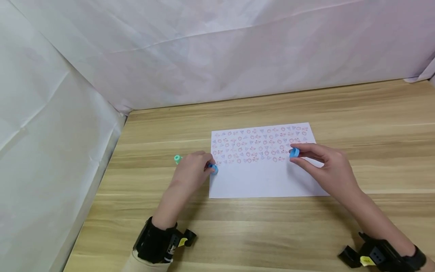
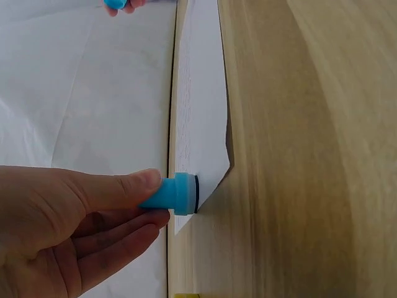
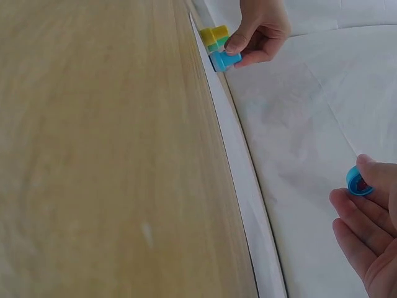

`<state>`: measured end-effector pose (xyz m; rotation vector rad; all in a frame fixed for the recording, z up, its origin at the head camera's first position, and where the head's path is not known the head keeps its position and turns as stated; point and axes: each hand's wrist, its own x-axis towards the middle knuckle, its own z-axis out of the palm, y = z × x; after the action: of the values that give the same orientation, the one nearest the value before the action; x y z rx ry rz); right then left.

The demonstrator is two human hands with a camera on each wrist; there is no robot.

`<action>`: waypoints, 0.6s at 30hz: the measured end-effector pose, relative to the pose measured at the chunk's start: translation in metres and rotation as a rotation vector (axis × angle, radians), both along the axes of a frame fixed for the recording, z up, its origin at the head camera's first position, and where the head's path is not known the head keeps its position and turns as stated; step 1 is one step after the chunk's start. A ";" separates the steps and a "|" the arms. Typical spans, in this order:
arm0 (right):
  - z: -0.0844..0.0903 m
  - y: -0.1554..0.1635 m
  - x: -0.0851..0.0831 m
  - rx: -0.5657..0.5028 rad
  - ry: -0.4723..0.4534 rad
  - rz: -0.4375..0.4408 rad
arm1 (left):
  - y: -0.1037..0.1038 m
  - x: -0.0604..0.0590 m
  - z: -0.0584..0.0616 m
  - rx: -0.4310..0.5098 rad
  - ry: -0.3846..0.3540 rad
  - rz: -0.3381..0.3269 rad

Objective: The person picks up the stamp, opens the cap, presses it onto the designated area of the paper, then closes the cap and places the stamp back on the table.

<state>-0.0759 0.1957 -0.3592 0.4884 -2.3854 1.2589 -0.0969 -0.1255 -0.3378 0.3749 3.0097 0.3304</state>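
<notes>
A white paper sheet (image 1: 261, 181) lies on the wooden table (image 1: 238, 234), its upper half covered with rows of small red and blue stamped marks. My left hand (image 1: 208, 166) pinches a small blue stamp (image 1: 213, 169) between thumb and fingers. The stamp's face (image 2: 186, 194) is down on the sheet's left edge (image 2: 198, 124). My right hand (image 1: 295, 154) pinches a small blue round cap (image 1: 294, 152) just above the right part of the sheet. In the right wrist view the cap (image 3: 358, 184) shows a reddish inside.
A green stamp (image 1: 177, 159) stands on the table just left of my left hand. In the right wrist view a yellow stamp (image 3: 215, 32) stands beside it. White sheeting (image 1: 68, 113) walls the table at the back and left. Bare wood lies in front and to the right.
</notes>
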 end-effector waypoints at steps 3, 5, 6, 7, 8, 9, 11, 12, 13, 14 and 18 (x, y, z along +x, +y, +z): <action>0.000 0.001 0.000 0.001 0.011 0.000 | 0.000 -0.002 0.000 0.002 -0.008 -0.016; 0.001 0.002 0.000 0.001 0.012 -0.005 | 0.000 -0.004 0.001 0.003 -0.018 -0.025; 0.002 0.002 0.000 0.002 0.012 -0.011 | 0.000 -0.004 0.001 0.003 -0.025 -0.027; 0.002 0.003 0.001 0.002 0.011 -0.016 | 0.000 -0.005 0.001 0.004 -0.035 -0.029; 0.002 0.003 0.001 0.003 0.009 -0.018 | 0.000 -0.006 0.001 0.004 -0.045 -0.027; 0.002 0.004 0.002 0.004 0.006 -0.022 | 0.001 -0.006 0.001 0.002 -0.054 -0.026; 0.003 0.004 0.003 0.008 0.006 -0.028 | 0.001 -0.007 0.001 -0.002 -0.069 -0.023; 0.004 0.004 0.003 0.011 0.006 -0.030 | 0.001 -0.007 0.001 -0.003 -0.075 -0.020; 0.005 0.004 0.003 0.013 0.008 -0.028 | 0.001 -0.008 0.002 0.000 -0.079 -0.017; 0.006 0.004 0.003 0.013 0.010 -0.023 | 0.000 -0.008 0.001 0.002 -0.081 -0.014; 0.009 0.002 0.003 0.007 0.028 0.011 | -0.001 -0.009 0.002 0.009 -0.086 -0.007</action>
<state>-0.0734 0.1975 -0.3502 0.5181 -2.3682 1.2408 -0.1061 -0.1269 -0.3354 0.3618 2.9233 0.3506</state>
